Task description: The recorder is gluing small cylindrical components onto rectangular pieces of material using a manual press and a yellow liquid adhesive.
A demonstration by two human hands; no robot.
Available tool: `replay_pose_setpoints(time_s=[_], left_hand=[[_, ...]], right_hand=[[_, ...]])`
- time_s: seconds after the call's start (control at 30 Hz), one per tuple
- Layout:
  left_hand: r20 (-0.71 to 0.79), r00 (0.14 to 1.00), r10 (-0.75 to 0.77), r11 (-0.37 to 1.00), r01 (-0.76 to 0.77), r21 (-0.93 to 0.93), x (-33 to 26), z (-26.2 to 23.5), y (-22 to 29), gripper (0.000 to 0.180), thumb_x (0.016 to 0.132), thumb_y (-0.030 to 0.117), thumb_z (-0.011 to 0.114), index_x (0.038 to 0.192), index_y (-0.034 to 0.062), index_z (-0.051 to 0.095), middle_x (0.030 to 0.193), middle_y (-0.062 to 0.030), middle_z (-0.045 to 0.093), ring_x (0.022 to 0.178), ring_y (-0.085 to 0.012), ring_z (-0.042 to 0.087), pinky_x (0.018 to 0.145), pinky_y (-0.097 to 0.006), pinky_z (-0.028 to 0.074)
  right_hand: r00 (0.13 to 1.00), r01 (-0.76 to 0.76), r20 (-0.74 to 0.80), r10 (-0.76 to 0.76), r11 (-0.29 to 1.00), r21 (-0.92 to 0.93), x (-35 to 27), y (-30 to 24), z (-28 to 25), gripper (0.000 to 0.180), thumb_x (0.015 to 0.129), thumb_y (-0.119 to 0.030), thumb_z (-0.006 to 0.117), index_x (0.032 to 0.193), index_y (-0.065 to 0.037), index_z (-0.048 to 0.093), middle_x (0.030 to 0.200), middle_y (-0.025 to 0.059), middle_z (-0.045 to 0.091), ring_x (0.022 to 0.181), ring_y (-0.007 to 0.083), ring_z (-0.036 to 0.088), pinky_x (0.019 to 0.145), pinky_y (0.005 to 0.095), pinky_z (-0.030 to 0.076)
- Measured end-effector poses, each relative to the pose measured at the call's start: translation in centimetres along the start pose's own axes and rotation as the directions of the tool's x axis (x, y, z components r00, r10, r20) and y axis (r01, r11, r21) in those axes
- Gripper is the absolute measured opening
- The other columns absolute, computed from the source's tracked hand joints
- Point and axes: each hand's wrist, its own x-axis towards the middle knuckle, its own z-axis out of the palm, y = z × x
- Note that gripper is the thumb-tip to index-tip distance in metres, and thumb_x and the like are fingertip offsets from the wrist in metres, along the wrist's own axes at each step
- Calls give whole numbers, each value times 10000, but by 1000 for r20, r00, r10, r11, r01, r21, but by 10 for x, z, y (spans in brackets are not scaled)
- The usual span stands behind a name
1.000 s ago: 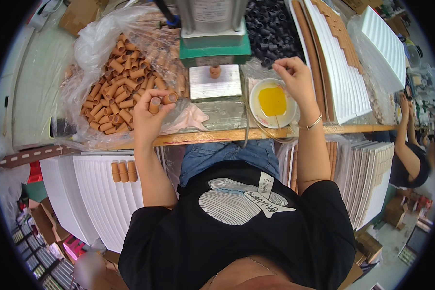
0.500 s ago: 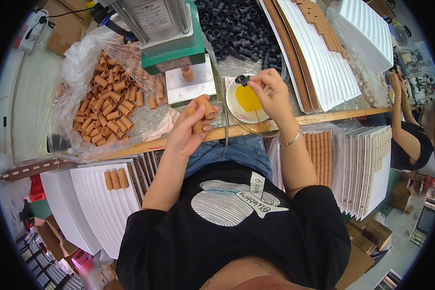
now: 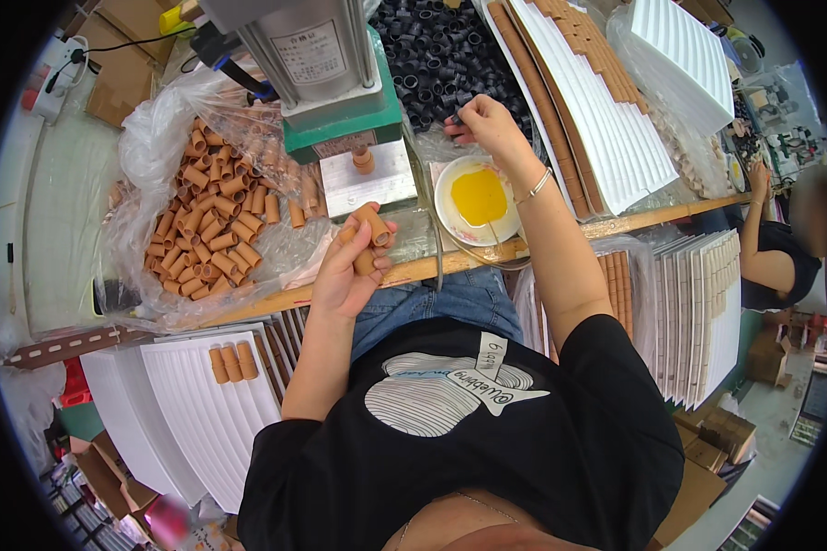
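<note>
My left hand point(image 3: 347, 275) is closed round a pair of short tan-brown tubes; the upper tube point(image 3: 371, 223) points its open end toward the right. My right hand point(image 3: 494, 131) reaches forward to the near edge of a heap of black ring-like pieces point(image 3: 432, 64). Its fingers are pinched, and a dark bit of a black ring point(image 3: 456, 119) shows at their tips, mostly hidden. Below that hand stands a white bowl point(image 3: 444, 204) with yellow liquid point(image 3: 478, 195). A tan tube piece point(image 3: 364, 160) stands on the metal plate point(image 3: 340, 188) under the green press point(image 3: 343, 138).
Loose tan tubes point(image 3: 207, 225) lie heaped on clear plastic at the left. White ridged trays point(image 3: 579, 119) with rows of tubes stand at the right. More trays point(image 3: 188, 386) sit below the wooden table edge point(image 3: 616, 225). A co-worker point(image 3: 772, 248) is at the far right.
My right hand has moved from above the bowl, where it held a black ring, forward to the black heap. My left hand keeps the tubes, turned slightly. The view has shifted a little.
</note>
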Motion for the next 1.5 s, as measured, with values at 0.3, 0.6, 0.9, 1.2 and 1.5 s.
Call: replay_pose_setpoints(time_s=[0.3,0.6,0.9,1.2,1.5], left_hand=[[-67,994,-83,934,54,-354,8,2,-3,235,967,281,566,1098,86,581,1003,-54,589,873,-135,534,626,-218,449],[-120,976,-184,893,115,-436,26,28,-21,258,929,260,624,1059,42,578,965,-36,598,883,-144,583,634,-192,489],[-148,978,-144,944,91,-318,47,37,-35,231,926,227,633,1083,66,577,983,-35,610,889,-120,592,650,-184,495],[-150,981,-125,896,47,-441,45,33,-20,218,935,217,618,1090,67,586,968,-30,616,903,-152,589,675,-218,497],[-152,988,18,962,-58,-268,22,13,-5,157,963,208,577,1073,98,596,975,-18,605,850,-119,562,661,-215,474]], right_hand=[[706,545,104,-701,443,-712,-97,11,-19,98,739,-125,746,810,-74,701,916,77,595,876,281,545,759,380,445],[652,564,181,-736,311,-765,-118,16,-5,112,719,-101,742,822,-87,701,954,60,606,903,258,549,759,370,421],[553,725,96,-828,421,-545,-126,-26,20,119,726,-106,729,834,-92,681,960,71,612,906,256,568,774,366,399],[810,585,151,-567,800,-132,-74,-80,-26,145,831,-110,718,923,-12,666,898,58,663,807,142,621,743,273,504],[729,-112,-534,-428,696,-709,104,-33,-184,384,769,-317,758,967,-8,643,977,186,677,935,355,637,806,443,492]])
